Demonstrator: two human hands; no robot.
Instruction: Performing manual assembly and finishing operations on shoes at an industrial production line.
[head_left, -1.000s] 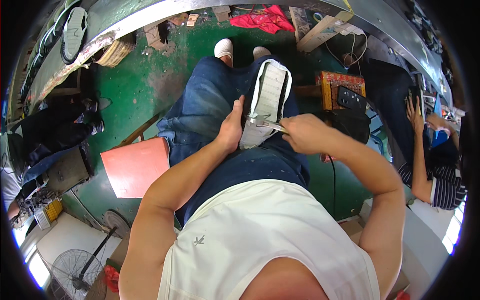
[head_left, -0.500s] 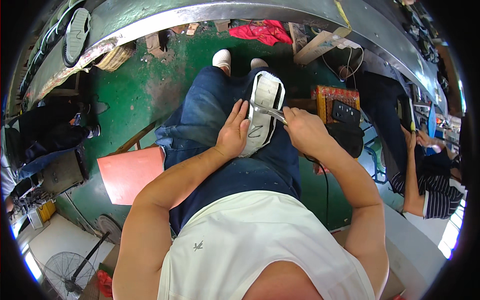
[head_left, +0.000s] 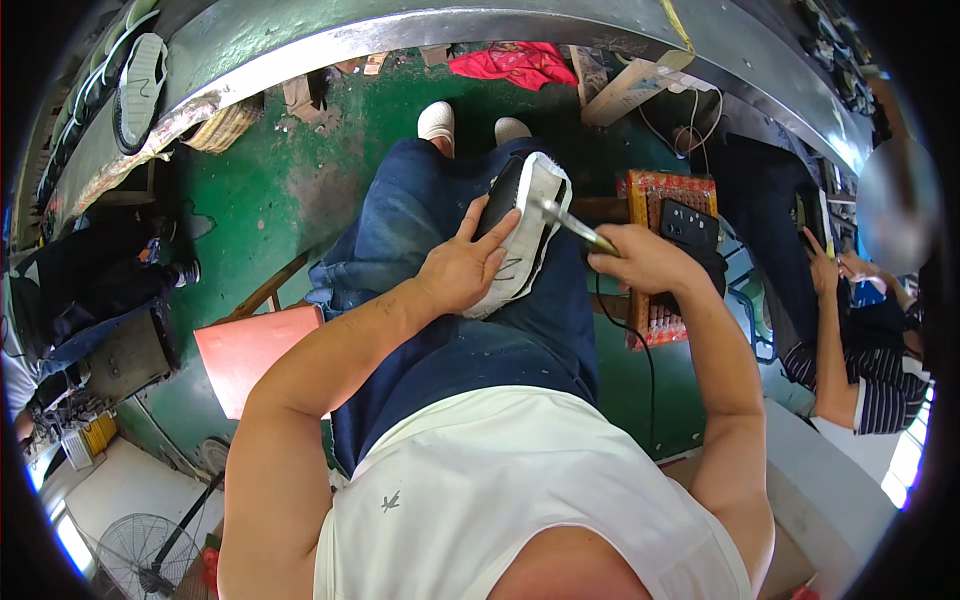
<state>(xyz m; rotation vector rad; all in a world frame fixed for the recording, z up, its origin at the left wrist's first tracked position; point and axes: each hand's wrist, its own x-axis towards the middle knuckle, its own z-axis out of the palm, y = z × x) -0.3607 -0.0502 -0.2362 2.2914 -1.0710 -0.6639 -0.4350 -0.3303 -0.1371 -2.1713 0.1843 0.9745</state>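
An upturned shoe (head_left: 522,240) rests across my lap on my blue jeans (head_left: 385,225), its whitish underside facing up with dark marks on it. Its black side shows along the left. My left hand (head_left: 465,268) grips it from the left, with one finger over the underside and another along the black side. In my right hand (head_left: 645,258) is a hammer (head_left: 575,222), gripped by its handle. The hammer's metal head is at the right part of the shoe's underside, near its far end; whether it touches cannot be made out.
A metal-edged bench (head_left: 400,38) curves across the far side, with another shoe sole-up (head_left: 141,85) at its left. To my right, a phone (head_left: 690,222) lies on a beaded seat (head_left: 655,325). A pink-topped stool (head_left: 262,350) stands left. Co-workers (head_left: 850,375) sit at both sides.
My right hand has drawn back to the right and nearer me with the hammer. My left hand has shifted, one finger now over the underside. The shoe has tilted, showing its black left side.
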